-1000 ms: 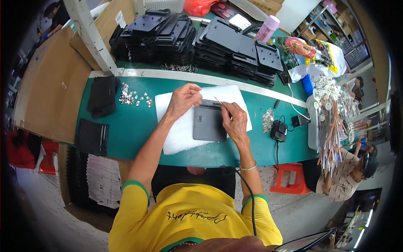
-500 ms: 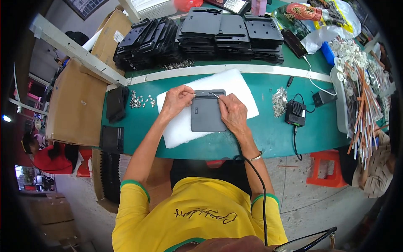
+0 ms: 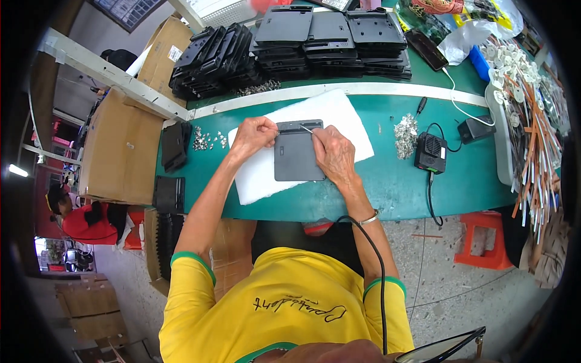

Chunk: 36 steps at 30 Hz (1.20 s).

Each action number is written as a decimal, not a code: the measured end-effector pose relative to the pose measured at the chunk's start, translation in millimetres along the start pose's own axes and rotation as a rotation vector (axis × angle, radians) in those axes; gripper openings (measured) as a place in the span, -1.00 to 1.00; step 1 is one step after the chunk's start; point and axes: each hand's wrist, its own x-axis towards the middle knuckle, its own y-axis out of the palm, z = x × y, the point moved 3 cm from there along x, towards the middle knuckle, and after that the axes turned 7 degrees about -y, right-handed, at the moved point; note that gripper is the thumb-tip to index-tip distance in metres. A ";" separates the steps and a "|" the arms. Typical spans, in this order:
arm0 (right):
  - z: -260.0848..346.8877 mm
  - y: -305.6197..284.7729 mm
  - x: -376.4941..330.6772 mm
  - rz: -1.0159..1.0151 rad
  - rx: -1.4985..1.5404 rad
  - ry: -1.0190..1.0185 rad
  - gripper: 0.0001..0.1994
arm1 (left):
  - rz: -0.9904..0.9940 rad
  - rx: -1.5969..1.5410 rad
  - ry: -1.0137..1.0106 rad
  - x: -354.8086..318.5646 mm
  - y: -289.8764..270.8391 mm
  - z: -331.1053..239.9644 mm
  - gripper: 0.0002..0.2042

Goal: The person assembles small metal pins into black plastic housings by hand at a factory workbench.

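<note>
- A dark grey plastic panel is lying flat on a white foam sheet, which is resting on the green table just in front of the person.
- The left hand is sitting at the panel's upper left corner, fingers curled and pinched together; whether something small is between them is too tiny to tell.
- The right hand is resting on the panel's right edge and is grasping a thin metal tool, whose tip is pointing at the panel's top edge.
- A pile of small silver parts is lying left of the sheet, another pile right of it.
- Stacks of black panels are standing along the far side of the table.
</note>
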 end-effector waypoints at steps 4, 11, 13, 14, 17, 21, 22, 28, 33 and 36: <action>-0.8 0.3 -0.7 0.005 0.008 0.009 -0.92 | -0.019 0.013 0.045 7.0 -0.1 2.8 -0.89; -2.3 -1.3 -1.1 -0.006 0.023 0.012 -0.92 | -0.052 0.227 0.055 5.5 5.6 -21.5 -0.90; 0.7 -0.6 0.1 0.004 0.018 0.010 -0.92 | -0.066 0.270 0.063 6.0 3.4 -25.1 -0.90; 2.0 0.2 0.4 0.012 0.015 0.011 -0.92 | -0.060 0.305 0.036 6.7 2.7 -25.1 -0.89; 0.4 -0.6 0.2 0.031 0.006 0.021 -0.92 | -0.038 0.385 -0.001 9.9 5.4 -30.5 -0.89; -0.4 -1.3 -0.3 0.010 0.021 0.020 -0.92 | -0.040 0.482 -0.026 9.6 9.1 -34.8 -0.88; -0.4 -0.3 -0.4 0.009 0.014 0.010 -0.92 | -0.039 0.484 -0.025 8.4 8.9 -35.0 -0.88; 0.4 -1.8 0.6 0.009 -0.001 -0.003 -0.94 | -0.026 0.216 -0.081 8.8 1.1 -22.0 -0.84; -0.5 -0.7 -0.4 0.000 0.001 -0.009 -0.94 | -0.075 0.137 0.008 6.9 -7.0 -15.4 -0.80; 0.2 -1.5 0.1 0.006 -0.010 -0.010 -0.94 | -0.023 0.172 0.010 -1.3 -1.0 -16.4 -0.78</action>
